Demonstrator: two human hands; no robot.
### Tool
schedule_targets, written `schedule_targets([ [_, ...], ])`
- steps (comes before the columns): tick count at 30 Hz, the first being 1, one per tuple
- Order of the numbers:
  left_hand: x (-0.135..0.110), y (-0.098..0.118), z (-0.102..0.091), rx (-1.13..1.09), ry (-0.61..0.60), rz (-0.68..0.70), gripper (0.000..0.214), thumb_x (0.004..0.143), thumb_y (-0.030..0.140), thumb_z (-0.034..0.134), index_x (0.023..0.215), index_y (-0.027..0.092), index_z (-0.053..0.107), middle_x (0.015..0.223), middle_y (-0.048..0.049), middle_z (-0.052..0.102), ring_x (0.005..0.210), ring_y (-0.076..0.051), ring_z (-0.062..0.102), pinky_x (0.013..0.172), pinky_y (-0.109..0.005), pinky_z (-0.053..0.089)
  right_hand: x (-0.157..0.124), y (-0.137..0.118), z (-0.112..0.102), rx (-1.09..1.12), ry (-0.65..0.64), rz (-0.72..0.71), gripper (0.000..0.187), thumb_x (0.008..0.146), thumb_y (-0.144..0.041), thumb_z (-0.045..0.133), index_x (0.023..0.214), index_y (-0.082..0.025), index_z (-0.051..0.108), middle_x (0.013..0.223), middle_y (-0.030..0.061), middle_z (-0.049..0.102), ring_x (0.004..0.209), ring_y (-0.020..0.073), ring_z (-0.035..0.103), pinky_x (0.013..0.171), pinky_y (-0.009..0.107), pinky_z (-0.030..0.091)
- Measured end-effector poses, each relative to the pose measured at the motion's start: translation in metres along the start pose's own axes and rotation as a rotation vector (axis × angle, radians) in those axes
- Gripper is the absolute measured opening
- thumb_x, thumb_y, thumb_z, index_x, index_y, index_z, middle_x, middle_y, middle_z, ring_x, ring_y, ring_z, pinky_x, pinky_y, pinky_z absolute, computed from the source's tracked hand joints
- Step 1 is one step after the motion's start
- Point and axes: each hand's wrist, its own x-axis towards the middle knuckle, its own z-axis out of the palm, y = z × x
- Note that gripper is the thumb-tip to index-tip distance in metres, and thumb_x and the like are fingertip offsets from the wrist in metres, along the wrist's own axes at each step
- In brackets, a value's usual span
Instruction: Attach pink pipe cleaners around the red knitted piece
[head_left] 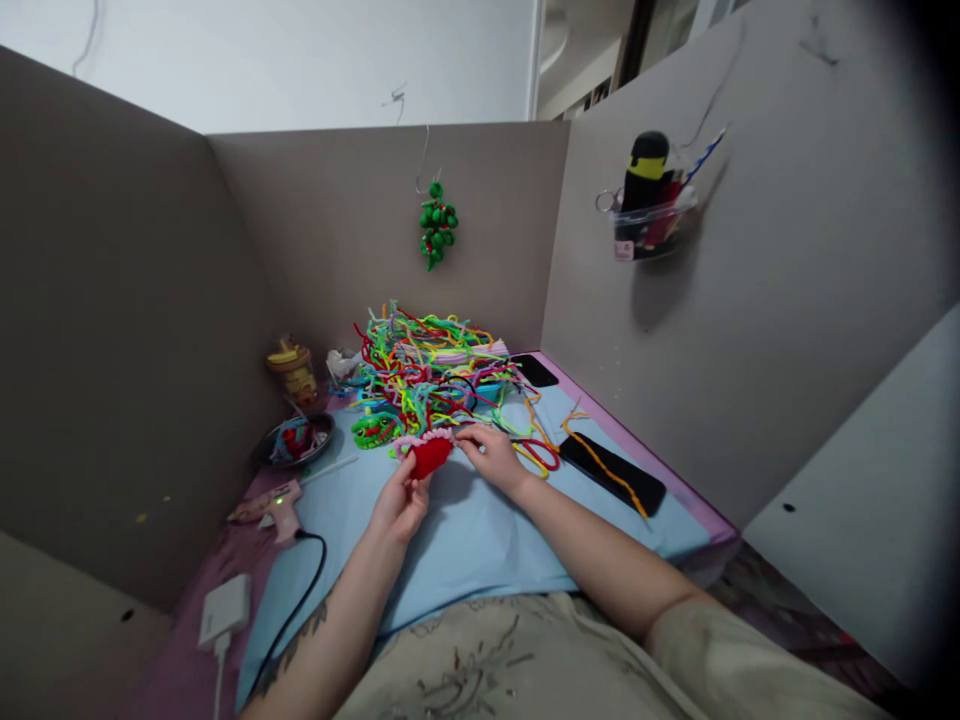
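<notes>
My left hand point(400, 503) pinches the lower edge of a red heart-shaped piece point(431, 456) edged with a pink fuzzy trim point(424, 438). It holds the piece just above the light blue mat point(465, 540). At the piece's upper right corner, the closed fingers of my right hand point(489, 452) grip the pink trim. A big tangle of coloured pipe cleaners point(427, 370) lies right behind both hands. A green pipe-cleaner figure point(373, 430) sits just left of the heart.
A pink glue gun point(268, 508) with a black cable lies at the left, near a white adapter point(223, 608). A dark dish point(294, 441) and a yellow jar point(294, 368) stand behind. Two black phones point(616, 474) point(535, 370) lie at the right. Grey partition walls enclose the desk.
</notes>
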Motion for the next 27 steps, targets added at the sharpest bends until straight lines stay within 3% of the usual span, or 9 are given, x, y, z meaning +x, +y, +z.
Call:
schedule_targets([
  [3, -0.001, 0.001, 0.000, 0.009, -0.015, 0.007, 0.026, 0.093, 0.022, 0.036, 0.110, 0.015, 0.054, 0.079, -0.0067, 0.068, 0.054, -0.009, 0.064, 0.037, -0.008, 0.047, -0.001, 0.002, 0.006, 0.195, -0.071, 0.332, 0.010, 0.076, -0.025, 0.057, 0.073, -0.018, 0.064, 0.066, 0.0012, 0.063, 0.062, 0.0142, 0.058, 0.056, 0.025, 0.046],
  [6, -0.002, -0.001, 0.001, 0.000, -0.004, 0.023, 0.025, 0.092, 0.022, 0.035, 0.100, 0.013, 0.057, 0.075, -0.0069, 0.067, 0.056, -0.010, 0.063, 0.039, -0.010, 0.048, -0.004, -0.001, 0.011, 0.643, -0.234, 0.669, 0.018, 0.073, -0.033, 0.061, 0.077, -0.016, 0.063, 0.067, 0.0017, 0.064, 0.056, 0.0129, 0.058, 0.045, 0.021, 0.041],
  [10, 0.000, -0.006, 0.002, 0.046, 0.037, 0.098, 0.018, 0.090, 0.017, 0.040, 0.088, 0.014, 0.058, 0.076, -0.0054, 0.067, 0.058, -0.010, 0.062, 0.046, -0.014, 0.050, -0.007, -0.014, 0.017, 1.071, -0.325, 0.758, 0.035, 0.068, -0.037, 0.070, 0.094, -0.016, 0.063, 0.091, 0.0077, 0.067, 0.074, 0.0159, 0.063, 0.054, 0.022, 0.045],
  [12, 0.001, -0.009, 0.000, 0.103, 0.051, 0.129, 0.015, 0.088, 0.013, 0.044, 0.087, 0.014, 0.058, 0.079, -0.0048, 0.067, 0.063, -0.010, 0.063, 0.053, -0.017, 0.052, -0.007, -0.019, 0.019, 1.086, -0.286, 0.728, 0.038, 0.065, -0.035, 0.073, 0.097, -0.016, 0.063, 0.093, 0.0080, 0.067, 0.078, 0.0172, 0.063, 0.059, 0.024, 0.047],
  [15, 0.001, -0.014, -0.002, 0.242, 0.053, 0.102, 0.011, 0.085, 0.013, 0.048, 0.087, 0.013, 0.059, 0.081, -0.0063, 0.066, 0.071, -0.013, 0.066, 0.065, -0.024, 0.055, -0.003, -0.021, 0.018, 0.928, -0.126, 0.615, 0.028, 0.072, -0.035, 0.066, 0.091, -0.015, 0.062, 0.086, 0.0066, 0.067, 0.076, 0.0182, 0.062, 0.065, 0.029, 0.048],
  [19, -0.006, -0.022, 0.000, 0.523, -0.015, 0.001, 0.015, 0.078, 0.021, 0.061, 0.089, 0.011, 0.061, 0.084, -0.0103, 0.066, 0.074, -0.018, 0.066, 0.061, -0.025, 0.052, 0.001, -0.020, 0.005, 0.326, 0.050, 0.301, 0.015, 0.081, -0.029, 0.053, 0.079, -0.017, 0.062, 0.076, 0.0038, 0.064, 0.072, 0.0172, 0.058, 0.070, 0.032, 0.046],
  [21, -0.011, -0.025, 0.002, 0.702, -0.041, 0.189, 0.016, 0.074, 0.021, 0.066, 0.087, 0.012, 0.064, 0.077, -0.0072, 0.066, 0.066, -0.015, 0.063, 0.055, -0.020, 0.048, 0.000, -0.022, -0.002, 0.051, 0.060, 0.122, 0.012, 0.081, -0.023, 0.052, 0.080, -0.018, 0.062, 0.077, 0.0044, 0.063, 0.076, 0.0180, 0.056, 0.074, 0.033, 0.045],
  [23, -0.016, -0.025, 0.004, 0.838, -0.018, 0.521, 0.011, 0.071, 0.020, 0.068, 0.080, 0.015, 0.066, 0.071, -0.0038, 0.063, 0.065, -0.013, 0.058, 0.056, -0.018, 0.045, -0.002, -0.025, -0.006, -0.088, 0.022, -0.020, 0.012, 0.081, -0.019, 0.051, 0.084, -0.018, 0.063, 0.080, 0.0056, 0.064, 0.080, 0.0189, 0.056, 0.077, 0.034, 0.044],
  [27, -0.024, -0.015, 0.004, 1.072, 0.028, 1.079, 0.013, 0.072, 0.019, 0.065, 0.084, 0.021, 0.069, 0.094, -0.0061, 0.062, 0.097, -0.021, 0.054, 0.086, -0.029, 0.043, -0.006, -0.032, -0.006, -0.165, -0.093, -0.201, 0.018, 0.081, -0.015, 0.051, 0.094, -0.020, 0.063, 0.087, 0.0066, 0.064, 0.086, 0.0201, 0.055, 0.083, 0.038, 0.043],
])
